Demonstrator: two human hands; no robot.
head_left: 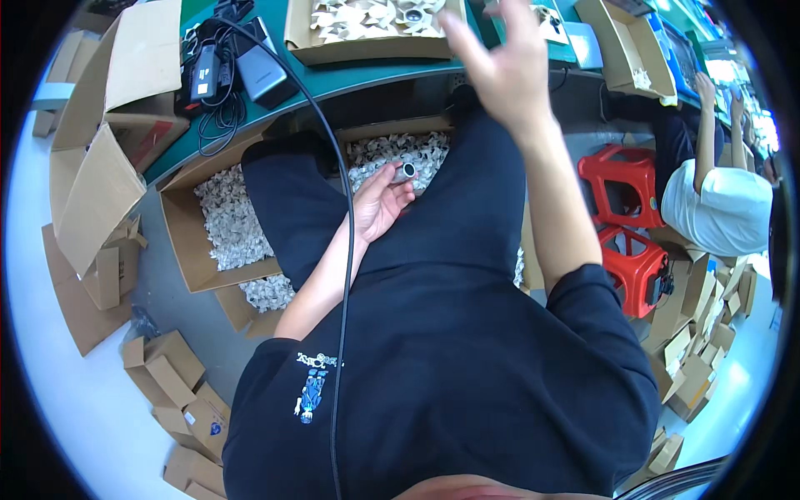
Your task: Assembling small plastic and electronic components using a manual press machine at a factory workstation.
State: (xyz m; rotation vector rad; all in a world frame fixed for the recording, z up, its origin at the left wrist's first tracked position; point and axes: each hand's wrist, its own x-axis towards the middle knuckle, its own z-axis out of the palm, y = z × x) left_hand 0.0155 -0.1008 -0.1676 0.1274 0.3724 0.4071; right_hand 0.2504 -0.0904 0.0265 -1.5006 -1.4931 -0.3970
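My left hand (379, 208) is low over my lap, its thumb and fingers closed on a small metal tube-like piece (404, 172) with a dark round opening at one end. Up by the table edge, my right hand (508, 75) is raised, slightly blurred, with thumb and fingers apart and nothing seen in it. It is nearest to a shallow cardboard box (367, 52) of cream-coloured fan-like parts (354, 21), one with a dark round centre. Its fingertips run close to the picture's top edge.
A black cable (346, 250) hangs across my front from the green table (325, 87). Power adapters (206, 73) and a grey box (262, 73) sit left. Cartons of small pale pieces (229, 221) flank my legs. Red stools (621, 187) and another person (721, 204) are to the right.
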